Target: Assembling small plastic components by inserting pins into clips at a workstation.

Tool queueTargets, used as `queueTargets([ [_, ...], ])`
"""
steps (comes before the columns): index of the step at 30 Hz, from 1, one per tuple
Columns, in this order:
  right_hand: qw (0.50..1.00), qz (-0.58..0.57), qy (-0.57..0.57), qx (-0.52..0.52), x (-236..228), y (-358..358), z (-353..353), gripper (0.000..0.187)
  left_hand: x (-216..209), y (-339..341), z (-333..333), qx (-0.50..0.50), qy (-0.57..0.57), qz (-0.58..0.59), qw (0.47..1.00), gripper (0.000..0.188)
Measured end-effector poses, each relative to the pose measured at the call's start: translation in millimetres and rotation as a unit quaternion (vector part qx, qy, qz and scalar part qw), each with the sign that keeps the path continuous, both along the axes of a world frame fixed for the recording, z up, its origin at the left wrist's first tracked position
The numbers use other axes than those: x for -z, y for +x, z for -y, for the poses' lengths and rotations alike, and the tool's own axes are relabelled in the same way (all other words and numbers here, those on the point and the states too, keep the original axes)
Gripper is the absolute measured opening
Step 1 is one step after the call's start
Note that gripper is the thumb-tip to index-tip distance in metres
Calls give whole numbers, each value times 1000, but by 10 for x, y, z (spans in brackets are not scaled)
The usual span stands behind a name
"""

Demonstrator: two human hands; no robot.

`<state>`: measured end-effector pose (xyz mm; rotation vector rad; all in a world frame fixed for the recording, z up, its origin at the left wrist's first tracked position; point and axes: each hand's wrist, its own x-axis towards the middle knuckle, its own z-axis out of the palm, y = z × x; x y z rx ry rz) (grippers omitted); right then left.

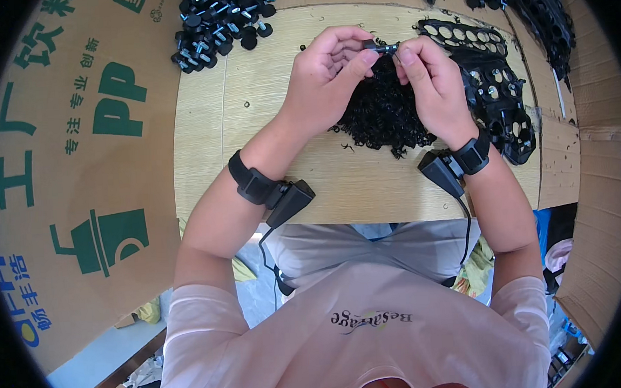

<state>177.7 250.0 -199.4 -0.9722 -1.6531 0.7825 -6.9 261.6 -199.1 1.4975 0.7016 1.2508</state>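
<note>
Over the wooden table [264, 105], my left hand [325, 74] and my right hand [427, 82] meet on one small black screw knob with a metal stud [381, 47]. The left fingers pinch its black head and the right fingertips hold the stud end. Directly below the hands lies a heap of small black spring washers [380, 116]. Both wrists wear black bands with a small device attached.
A pile of black knobs with blue-tipped studs [220, 19] sits at the far left of the table. Black perforated plastic parts [498, 89] stack up at the right, more at the far right corner [525, 0]. Printed cardboard sheets [77, 171] flank the table.
</note>
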Motion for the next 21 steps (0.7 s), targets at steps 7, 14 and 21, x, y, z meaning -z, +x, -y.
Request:
queueTargets([
  [7, 999, -7, 15, 46, -41, 39, -42, 19, -22, -58, -4, 30, 33, -87, 995, 24],
  [14, 999, 30, -15, 41, -24, 9, -22, 17, -8, -23, -29, 14, -5, 18, 1000, 24],
  [21, 996, 84, -6, 24, -70, 3, 8, 15, -53, -49, -40, 10, -61, 54, 997, 24],
])
